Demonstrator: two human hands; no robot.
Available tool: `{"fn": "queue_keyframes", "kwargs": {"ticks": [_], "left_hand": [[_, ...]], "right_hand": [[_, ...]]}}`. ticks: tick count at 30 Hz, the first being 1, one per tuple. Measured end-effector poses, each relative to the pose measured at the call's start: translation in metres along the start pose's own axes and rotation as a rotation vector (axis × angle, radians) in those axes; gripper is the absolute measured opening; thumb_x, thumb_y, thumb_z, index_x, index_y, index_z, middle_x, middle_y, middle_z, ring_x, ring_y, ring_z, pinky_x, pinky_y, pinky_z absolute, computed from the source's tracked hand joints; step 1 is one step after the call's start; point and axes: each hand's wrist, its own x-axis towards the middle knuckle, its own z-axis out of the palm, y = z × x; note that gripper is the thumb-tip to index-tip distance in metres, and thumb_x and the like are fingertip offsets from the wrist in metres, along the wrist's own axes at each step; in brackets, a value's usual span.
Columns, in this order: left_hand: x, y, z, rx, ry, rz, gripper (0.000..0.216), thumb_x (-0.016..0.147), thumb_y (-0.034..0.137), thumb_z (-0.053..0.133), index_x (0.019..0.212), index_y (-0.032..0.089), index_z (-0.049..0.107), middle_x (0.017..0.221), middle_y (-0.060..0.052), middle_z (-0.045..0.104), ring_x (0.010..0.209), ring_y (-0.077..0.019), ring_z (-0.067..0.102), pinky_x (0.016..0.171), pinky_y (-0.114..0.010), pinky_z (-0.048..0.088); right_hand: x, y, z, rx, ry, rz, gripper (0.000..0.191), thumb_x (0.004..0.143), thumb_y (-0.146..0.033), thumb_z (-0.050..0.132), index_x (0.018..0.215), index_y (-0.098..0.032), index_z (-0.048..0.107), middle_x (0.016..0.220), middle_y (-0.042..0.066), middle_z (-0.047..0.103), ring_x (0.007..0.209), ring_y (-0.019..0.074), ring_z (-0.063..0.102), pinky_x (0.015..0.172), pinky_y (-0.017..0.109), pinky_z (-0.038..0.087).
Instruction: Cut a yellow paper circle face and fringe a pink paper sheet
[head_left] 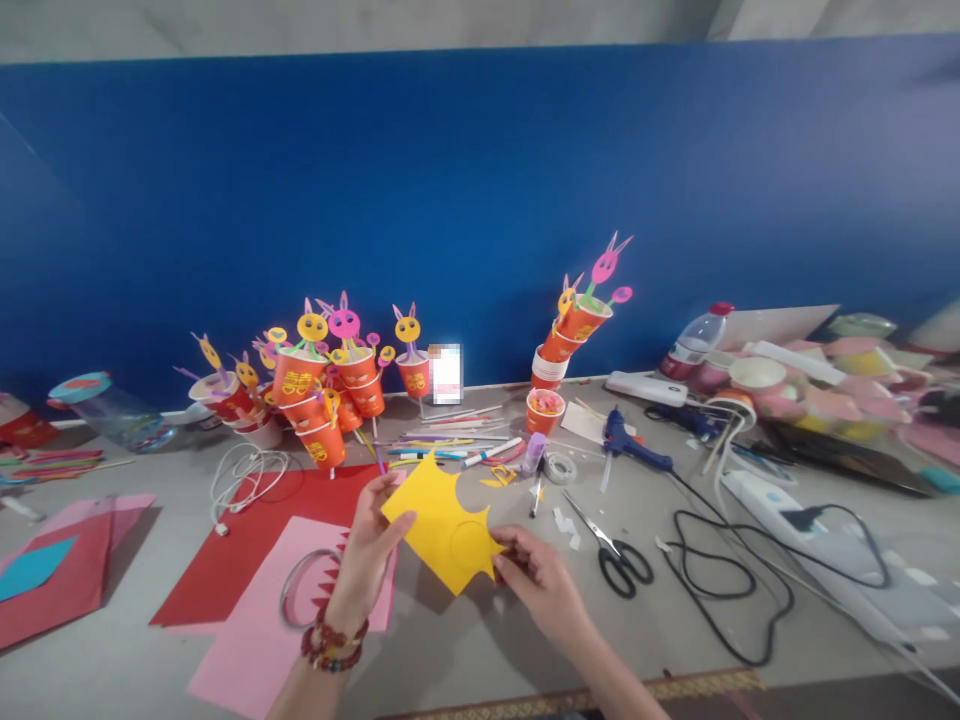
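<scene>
A sheet of yellow paper (439, 530) is held up over the table between my two hands. Round bites are cut out of its upper right edge, and a circle is drawn near its right side. My left hand (369, 545) grips the left corner, thumb on top. At the right tip, my right hand (534, 572) pinches the paper between thumb and fingers. Black-handled scissors (619, 555) lie partly open to the right of my right hand. Pink paper (262, 610) and red paper (217, 560) lie under and beside my left forearm.
Red paper cups (300, 378) with bunny-faced figures stand at the back left, and another cup stack (566, 340) leans at centre right. A blue glue gun (634, 445), its black cord (720, 590) and a power strip (787, 510) occupy the right. Several markers (491, 453) lie behind the yellow paper.
</scene>
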Motion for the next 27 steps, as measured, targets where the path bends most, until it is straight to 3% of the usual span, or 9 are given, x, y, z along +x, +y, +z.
{"fn": "queue_keyframes", "kwargs": {"ticks": [2,4,6,8,10,12,16,20,27], "left_hand": [[-0.014,-0.002,0.004,-0.271,-0.037,-0.041,0.062,0.080,0.060,0.067,0.131,0.029,0.051,0.136,-0.010,0.056,0.112,-0.0285,0.062,0.087,-0.038,0.055],[-0.028,-0.007,0.009,-0.328,-0.160,-0.102,0.067,0.076,0.067,0.067,0.128,0.025,0.058,0.130,-0.014,0.061,0.111,-0.0324,0.063,0.089,-0.040,0.054],[-0.039,-0.011,0.011,-0.151,-0.250,-0.188,0.053,0.075,0.057,0.074,0.113,0.021,0.070,0.112,-0.014,0.071,0.100,-0.0309,0.067,0.085,-0.038,0.055],[-0.043,-0.016,0.011,0.074,-0.296,-0.275,0.037,0.077,0.053,0.074,0.085,0.018,0.076,0.081,-0.010,0.074,0.075,-0.0248,0.069,0.070,-0.032,0.056],[-0.043,-0.021,0.009,0.222,-0.279,-0.323,0.045,0.078,0.058,0.069,0.062,0.017,0.071,0.057,-0.006,0.066,0.053,-0.0182,0.060,0.052,-0.026,0.049],[-0.040,-0.024,0.008,0.281,-0.212,-0.319,0.052,0.079,0.062,0.065,0.056,0.015,0.068,0.047,-0.004,0.059,0.044,-0.0136,0.051,0.044,-0.023,0.040],[-0.038,-0.023,0.012,0.170,-0.115,-0.279,0.045,0.081,0.056,0.067,0.066,0.013,0.069,0.050,-0.002,0.059,0.044,-0.0104,0.047,0.045,-0.021,0.037],[-0.043,-0.017,0.024,-0.093,-0.086,-0.283,0.028,0.079,0.044,0.073,0.082,0.016,0.067,0.065,-0.001,0.065,0.049,-0.0103,0.052,0.048,-0.022,0.041],[-0.048,-0.005,0.039,-0.165,-0.049,-0.250,0.022,0.078,0.041,0.066,0.078,0.019,0.065,0.068,-0.002,0.066,0.055,-0.0167,0.058,0.055,-0.029,0.049]], "right_hand": [[0.000,-0.002,0.002,0.072,0.027,0.003,0.039,0.085,-0.050,0.065,0.104,-0.016,0.063,0.070,0.002,0.064,0.063,0.0185,0.063,0.063,0.031,0.051],[-0.001,-0.001,0.006,0.132,0.033,0.016,0.042,0.083,-0.054,0.067,0.104,-0.017,0.062,0.068,0.001,0.063,0.060,0.0175,0.062,0.062,0.030,0.052],[-0.002,0.000,0.010,0.136,0.019,0.027,0.042,0.084,-0.054,0.066,0.103,-0.017,0.062,0.067,0.000,0.062,0.059,0.0169,0.062,0.061,0.029,0.052],[-0.005,0.000,0.010,0.059,-0.011,0.008,0.037,0.088,-0.050,0.061,0.103,-0.017,0.064,0.067,0.001,0.064,0.059,0.0170,0.063,0.060,0.029,0.052],[-0.011,-0.001,-0.001,-0.131,-0.003,-0.060,0.033,0.092,-0.045,0.056,0.109,-0.018,0.065,0.078,0.005,0.069,0.065,0.0185,0.066,0.063,0.029,0.053],[-0.019,-0.002,-0.024,-0.414,0.113,-0.147,0.032,0.094,-0.040,0.053,0.116,-0.020,0.065,0.099,0.010,0.071,0.077,0.0207,0.068,0.067,0.030,0.054],[-0.041,0.005,-0.086,-0.908,0.495,-0.107,0.032,0.094,-0.044,0.046,0.107,-0.019,0.064,0.101,0.012,0.069,0.074,0.0239,0.068,0.069,0.036,0.055],[-0.054,0.018,-0.122,-1.177,0.434,-0.035,0.027,0.092,-0.040,0.045,0.102,-0.021,0.061,0.102,0.012,0.068,0.085,0.0300,0.069,0.071,0.040,0.054],[-0.065,0.023,-0.141,-1.148,0.374,0.028,0.022,0.083,-0.046,0.049,0.080,-0.026,0.057,0.080,0.008,0.071,0.066,0.0287,0.071,0.056,0.035,0.050]]}}
